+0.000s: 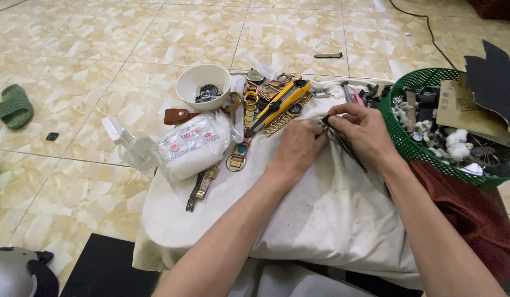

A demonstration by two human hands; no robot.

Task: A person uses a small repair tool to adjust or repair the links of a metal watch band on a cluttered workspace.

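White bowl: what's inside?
The white bowl holds a small pile of dark and clear parts, too small to identify. The bowl's near wall hides anything lower down.

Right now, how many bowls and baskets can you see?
2: a white bowl at the cloth's far edge, and a green basket right of the hands. More may hide outside the view.

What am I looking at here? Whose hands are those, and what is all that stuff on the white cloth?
The camera sits on a person's head and looks down, so these are that person's own hands. The left hand and right hand meet over a white cloth, pinching a thin dark strap-like thing; I can't tell exactly what it is. On the cloth lie a yellow utility knife, several wristwatches, a white bowl and a bag of white cotton. A green basket of small parts stands on the right.
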